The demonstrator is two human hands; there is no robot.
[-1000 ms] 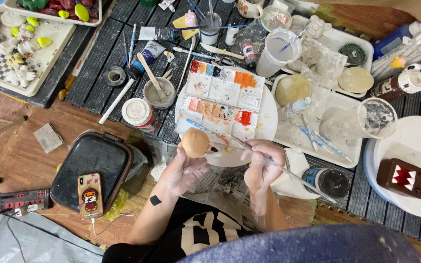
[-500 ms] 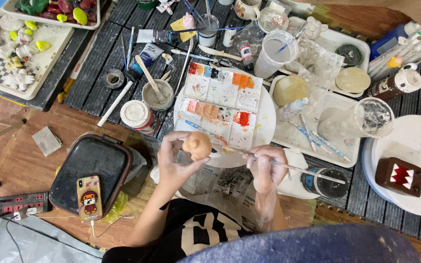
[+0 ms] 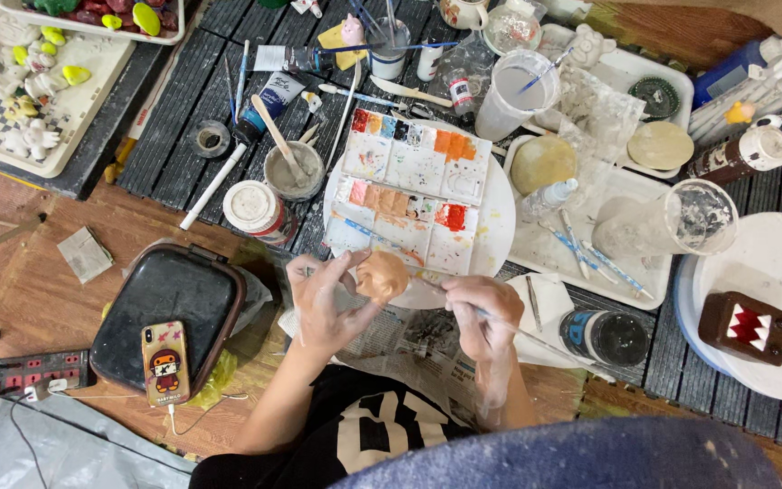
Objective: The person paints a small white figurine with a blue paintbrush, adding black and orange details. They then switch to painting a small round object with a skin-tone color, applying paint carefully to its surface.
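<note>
Centre of frame: we see left hand [image 3: 323, 303] gripping small peach-coloured figure [image 3: 380, 276], fingers curled round it; right hand [image 3: 474, 317] pinching thin brush [image 3: 500, 323], tip at figure. Against half second ago, figure sits lower and nearer brush tip: painting stroke in progress, we judge. Just above: paint palette [image 3: 414, 186] on round white plate [image 3: 498, 213]. Left: black case [image 3: 169, 303], phone [image 3: 165, 362]. Right: brown block figure [image 3: 744, 326]. Nothing blocks hands.
</note>
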